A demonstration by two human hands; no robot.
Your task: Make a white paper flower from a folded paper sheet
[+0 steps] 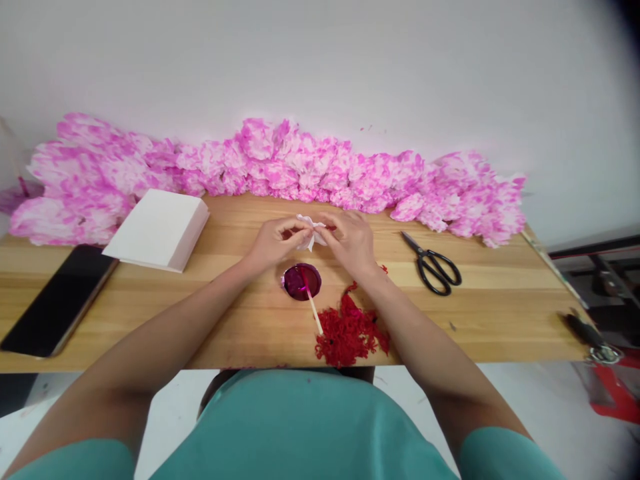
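Note:
Between my two hands, over the middle of the table, is a small piece of crumpled white tissue paper [311,235]. My left hand [280,241] pinches its left side with thumb and finger. On the other side my right hand [351,241] grips it the same way. Just below the hands sits a small round dish of dark magenta liquid [295,287], a thin wooden stick [315,312] leaning in it. Right of the dish, under my right forearm, lies a heap of red yarn-like threads [345,335].
Many pink-and-white paper flowers [300,167] line the table's back along the wall. A thick stack of white paper [157,227] and a black phone [57,303] lie left. Black-handled scissors [433,263] lie right, and keys [593,340] at the right edge.

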